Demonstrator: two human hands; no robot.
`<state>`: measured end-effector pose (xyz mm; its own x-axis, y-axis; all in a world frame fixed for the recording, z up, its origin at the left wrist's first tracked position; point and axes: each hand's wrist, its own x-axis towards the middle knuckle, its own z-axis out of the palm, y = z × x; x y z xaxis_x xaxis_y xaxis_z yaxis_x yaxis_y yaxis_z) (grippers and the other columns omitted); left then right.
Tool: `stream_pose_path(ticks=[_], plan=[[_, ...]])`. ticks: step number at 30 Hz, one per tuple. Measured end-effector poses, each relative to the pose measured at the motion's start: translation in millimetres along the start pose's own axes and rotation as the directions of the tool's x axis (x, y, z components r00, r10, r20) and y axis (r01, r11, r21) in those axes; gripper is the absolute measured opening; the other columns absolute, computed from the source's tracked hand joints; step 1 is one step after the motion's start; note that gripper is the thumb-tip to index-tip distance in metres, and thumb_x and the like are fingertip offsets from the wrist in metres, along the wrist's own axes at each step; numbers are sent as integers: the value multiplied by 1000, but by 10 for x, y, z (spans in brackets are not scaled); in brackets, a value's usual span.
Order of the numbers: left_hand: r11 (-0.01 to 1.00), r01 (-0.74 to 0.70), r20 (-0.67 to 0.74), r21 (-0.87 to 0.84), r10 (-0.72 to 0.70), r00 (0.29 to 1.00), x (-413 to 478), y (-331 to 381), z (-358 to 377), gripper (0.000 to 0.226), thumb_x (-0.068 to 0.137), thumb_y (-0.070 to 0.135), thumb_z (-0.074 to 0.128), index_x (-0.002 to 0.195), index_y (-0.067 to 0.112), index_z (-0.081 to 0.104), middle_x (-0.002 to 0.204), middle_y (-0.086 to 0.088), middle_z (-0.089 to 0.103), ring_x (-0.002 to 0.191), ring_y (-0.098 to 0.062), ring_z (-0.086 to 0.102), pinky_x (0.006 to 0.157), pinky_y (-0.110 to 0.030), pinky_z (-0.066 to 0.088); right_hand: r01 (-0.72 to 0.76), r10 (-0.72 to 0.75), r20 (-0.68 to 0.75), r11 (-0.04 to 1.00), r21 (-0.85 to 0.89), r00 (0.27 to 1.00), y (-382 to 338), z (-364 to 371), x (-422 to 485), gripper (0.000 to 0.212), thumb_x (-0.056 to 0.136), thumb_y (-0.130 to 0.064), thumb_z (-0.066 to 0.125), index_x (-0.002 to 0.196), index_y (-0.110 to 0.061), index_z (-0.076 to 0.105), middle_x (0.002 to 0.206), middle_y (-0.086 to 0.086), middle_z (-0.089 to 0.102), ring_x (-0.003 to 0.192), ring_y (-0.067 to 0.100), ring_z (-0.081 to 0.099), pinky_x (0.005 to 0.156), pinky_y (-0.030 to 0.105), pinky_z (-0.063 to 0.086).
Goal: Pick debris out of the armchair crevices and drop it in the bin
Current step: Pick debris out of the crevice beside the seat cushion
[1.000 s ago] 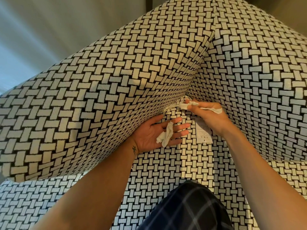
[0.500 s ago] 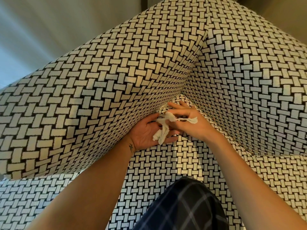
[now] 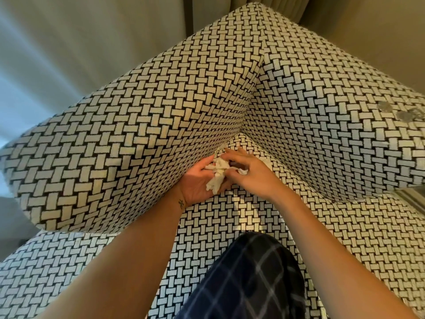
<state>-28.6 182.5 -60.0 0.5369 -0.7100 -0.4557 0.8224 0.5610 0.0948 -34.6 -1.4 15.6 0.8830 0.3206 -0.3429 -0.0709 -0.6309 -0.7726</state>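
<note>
Both your hands meet over a wad of white tissue at the armchair's back-left corner.

Your left hand lies palm up against the inner face of the armrest, fingers loosely spread, not clenched; the crumpled tissue rests across its palm and finger bases. Your right hand sits palm down just beside it, its fingertips pressed onto the top of the wad, with a small scrap showing under its knuckles. Can't tell if the right fingers are pinching or only touching. Wad sits right at the crevice where armrest, backrest and seat cushion converge. Your plaid-clad knee rests on the seat.
</note>
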Motion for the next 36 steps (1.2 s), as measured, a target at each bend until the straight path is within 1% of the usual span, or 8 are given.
stream_pose_path(ticks=[3, 6, 9, 11, 19, 25, 30, 36], plan=[[999, -6, -68, -37, 4, 998, -40, -54, 44, 56, 106, 42, 38, 129, 0, 66, 126, -28, 65, 105, -38, 70, 96, -45, 57, 31, -26, -71, 996, 80, 997, 35, 53, -127, 48, 96, -27, 65, 142, -37, 56, 154, -17, 44, 143, 4, 36, 121, 32, 28], [991, -75, -112, -115, 63, 992, -86, -117, 67, 51, 103, 35, 52, 147, 7, 52, 144, -25, 54, 124, -39, 59, 117, -47, 39, 48, -31, -126, 989, 137, 992, 8, 88, -271, 46, 98, -25, 64, 142, -34, 56, 146, -13, 53, 122, -9, 48, 103, 12, 39], [972, -152, -119, -178, 133, 984, -116, -227, 121, 44, 105, 29, 51, 146, 16, 56, 150, -20, 51, 138, -32, 49, 119, -45, 37, 38, -11, -246, 994, 106, 969, 43, 97, -355, 37, 101, -32, 59, 138, -27, 61, 149, -9, 51, 136, 3, 42, 116, 27, 31], [972, -193, -131, -132, 176, 976, -134, -283, 166, 40, 106, 29, 48, 143, 18, 59, 149, -18, 54, 140, -32, 49, 111, -48, 46, 21, 31, -300, 985, 169, 953, 78, 74, -413, 32, 104, -29, 53, 134, -24, 63, 147, -8, 52, 129, 1, 48, 112, 21, 37], [968, -244, -185, 54, 250, 950, -141, -344, 302, 29, 105, 17, 51, 134, 12, 51, 140, -17, 62, 102, -26, 66, 87, -41, 62, -72, 118, -345, 987, 143, 931, 285, 90, -521, 33, 102, -13, 55, 134, -16, 64, 140, -1, 59, 126, 9, 54, 112, 36, 44], [946, -275, -241, 169, 311, 919, -99, -397, 328, 40, 105, 14, 53, 144, 7, 47, 135, -14, 66, 95, -19, 70, 86, -37, 61, -243, 135, -489, 956, -164, 862, 421, 128, -395, 42, 93, -27, 69, 134, -24, 64, 153, 6, 45, 143, 27, 31, 118, 49, 29], [940, -280, -254, 196, 324, 911, -86, -444, 407, 39, 104, 10, 52, 143, 10, 48, 118, -10, 71, 87, -17, 67, 84, -37, 60, -294, 133, -460, 908, -299, 878, 512, 167, -398, 47, 87, -11, 72, 132, -21, 64, 136, 5, 59, 127, 28, 49, 108, 47, 44], [927, -283, -286, 247, 348, 893, -72, -549, 541, 32, 107, 10, 47, 137, 11, 57, 109, -11, 68, 79, -16, 70, 91, -36, 56, -227, 188, -527, 974, -9, 828, 437, 143, -621, 57, 84, -4, 70, 138, -19, 56, 118, -1, 66, 98, 19, 66, 88, 40, 60]])
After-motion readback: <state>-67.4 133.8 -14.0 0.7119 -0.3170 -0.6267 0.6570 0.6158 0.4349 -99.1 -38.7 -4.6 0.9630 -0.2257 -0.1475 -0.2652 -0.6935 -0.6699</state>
